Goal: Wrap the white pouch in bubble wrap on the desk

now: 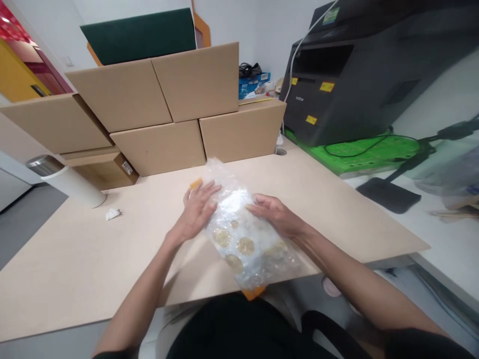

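A flat package wrapped in clear plastic (246,245), white with gold round patterns, lies slanted on the table, its near end reaching past the front edge. My left hand (196,209) rests along its left side, fingers stretched out and touching the plastic. At the right side, my right hand (275,213) has its fingers and thumb bent around the wrap's edge. An orange piece (253,292) shows at the near end. Another small orange piece (195,183) is just beyond my left fingers. Glare on the plastic hides part of the package.
Cardboard boxes (160,147) are stacked along the back, with a dark green box (142,37) on top. A white bottle (73,184) with a metal cap and a crumpled scrap (113,214) sit at left. A black printer (337,85) stands on a green surface at right, near a black stand base (389,194).
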`<state>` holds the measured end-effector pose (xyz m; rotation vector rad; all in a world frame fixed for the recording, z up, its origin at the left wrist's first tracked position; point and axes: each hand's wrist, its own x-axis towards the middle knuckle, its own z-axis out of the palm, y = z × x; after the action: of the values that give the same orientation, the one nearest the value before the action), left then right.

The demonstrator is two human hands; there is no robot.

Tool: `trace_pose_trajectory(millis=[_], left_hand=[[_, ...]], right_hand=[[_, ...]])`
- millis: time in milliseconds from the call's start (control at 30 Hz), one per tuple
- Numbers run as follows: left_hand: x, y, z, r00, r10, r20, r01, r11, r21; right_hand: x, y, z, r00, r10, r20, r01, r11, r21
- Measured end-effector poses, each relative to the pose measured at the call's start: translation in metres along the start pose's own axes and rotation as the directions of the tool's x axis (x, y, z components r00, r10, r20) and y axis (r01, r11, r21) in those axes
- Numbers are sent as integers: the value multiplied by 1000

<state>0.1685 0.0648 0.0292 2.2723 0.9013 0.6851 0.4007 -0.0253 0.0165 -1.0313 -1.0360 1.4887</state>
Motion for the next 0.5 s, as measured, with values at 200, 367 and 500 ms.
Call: trace_pose_trajectory(millis=[200, 367, 500], left_hand=[[-23, -21, -3, 965, -228, 131, 247, 615, -749], [-15, -36, 19, 853, -518, -60, 186, 411, -893], [3, -63, 34, 736, -648, -194, 187, 470, -862]], right_hand=[[30, -2, 22, 983, -155, -99, 148, 986, -72], [77, 29, 27, 934, -188, -305, 117, 965, -236], [112, 52, 20, 892, -239, -385, 39, 887, -459]])
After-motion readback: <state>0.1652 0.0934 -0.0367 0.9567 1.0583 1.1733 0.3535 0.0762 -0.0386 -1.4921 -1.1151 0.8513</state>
